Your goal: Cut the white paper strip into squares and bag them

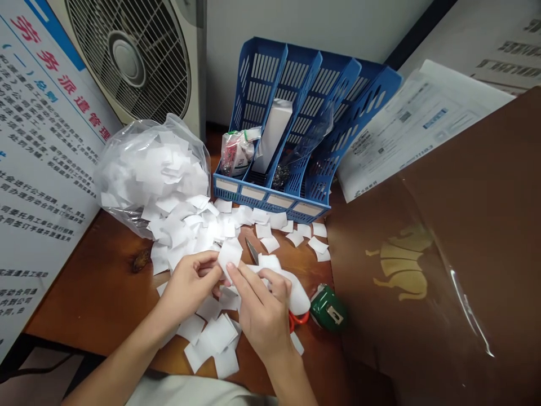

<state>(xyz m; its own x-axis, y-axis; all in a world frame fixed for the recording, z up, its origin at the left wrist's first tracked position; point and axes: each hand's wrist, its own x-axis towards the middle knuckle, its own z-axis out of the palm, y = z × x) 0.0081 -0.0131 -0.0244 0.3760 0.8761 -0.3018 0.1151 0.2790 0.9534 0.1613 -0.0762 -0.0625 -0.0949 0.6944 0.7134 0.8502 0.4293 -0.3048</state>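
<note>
My left hand (192, 280) pinches a small white paper square (229, 252) by its lower edge, above the wooden desk (101, 293). My right hand (262, 312) is closed round scissors with red handles (298, 319); their metal tip (252, 249) points up beside the square. A strip of white paper (291, 285) lies over the right hand's fingers. Several loose white squares (213, 335) are scattered under and in front of both hands.
A clear plastic bag (147, 169) full of white squares lies at the left. A blue file rack (296, 129) stands at the back, a fan (135, 56) behind it. A green tape dispenser (327, 308) sits right of my hand, beside a brown board (456, 254).
</note>
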